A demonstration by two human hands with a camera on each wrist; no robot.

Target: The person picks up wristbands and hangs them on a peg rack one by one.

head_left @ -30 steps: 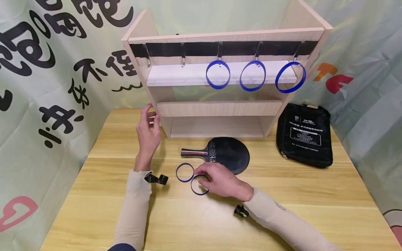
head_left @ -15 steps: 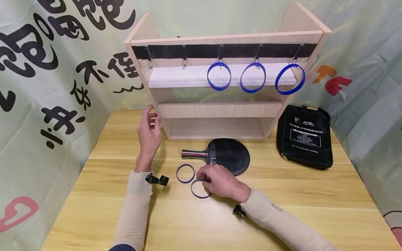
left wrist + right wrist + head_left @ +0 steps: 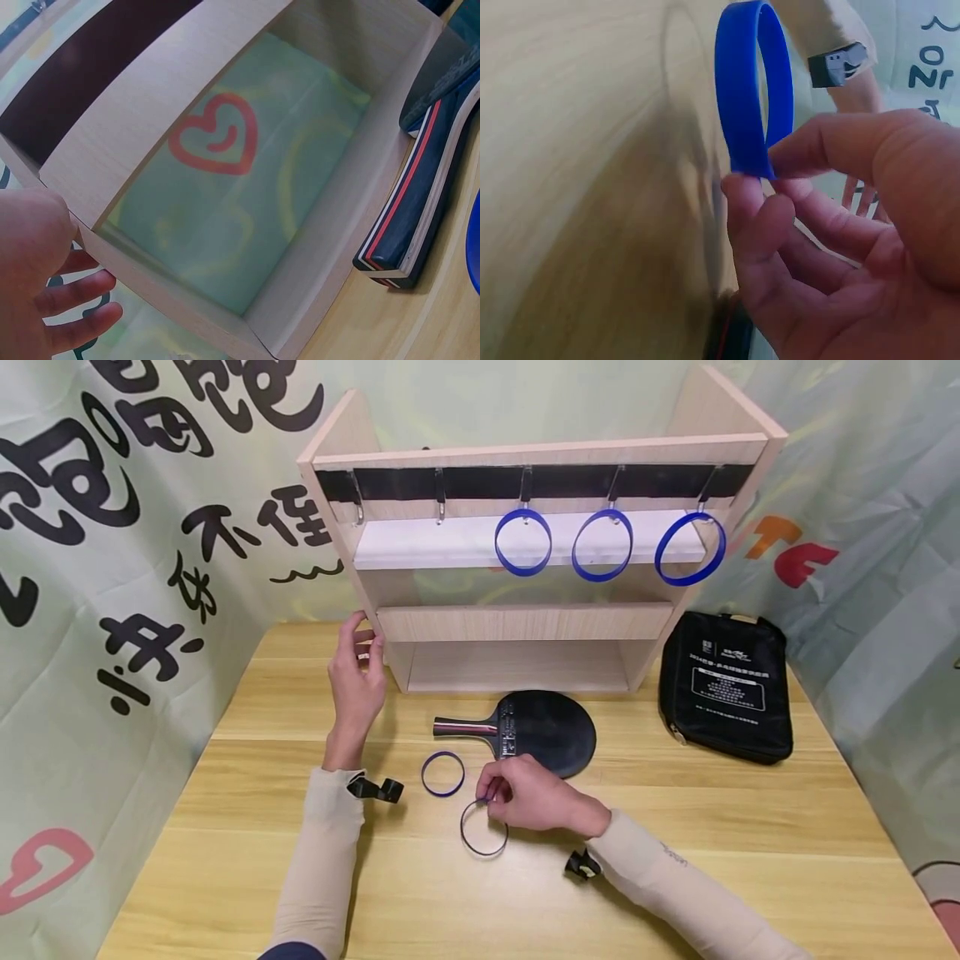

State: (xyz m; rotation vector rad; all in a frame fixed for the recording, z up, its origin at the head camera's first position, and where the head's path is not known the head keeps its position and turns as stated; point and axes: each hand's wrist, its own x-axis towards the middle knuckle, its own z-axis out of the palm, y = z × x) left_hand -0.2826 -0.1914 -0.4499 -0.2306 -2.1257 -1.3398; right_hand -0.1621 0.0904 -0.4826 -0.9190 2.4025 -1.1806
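The right hand [image 3: 536, 793] has a blue ring [image 3: 739, 75] pinched between the thumb and the bent fingers. The ring is above the near part of the table [image 3: 225, 827], a little left of the middle, and its shadow falls on the wood; whether its rim touches the table, I cannot tell. One second ago this ring was just beside the second ring [image 3: 444, 795], almost touching it. Now it has come nearer to the person and a little to the right, so there is a clear gap between the two. The second ring lies at the same place as before, to the far left of the held one.

Beyond the hand lies the paddle [image 3: 555, 727], its handle to the left. The left hand [image 3: 356, 685] has not moved: its relaxed fingers rest at the left side of the shelf [image 3: 525, 624] and do not clench.

On the shelf, three hanging rings [image 3: 600, 579] are on the third, fourth and fifth hooks from the left, as they were earlier. The black bag [image 3: 726, 689] lies at the far right of the table.
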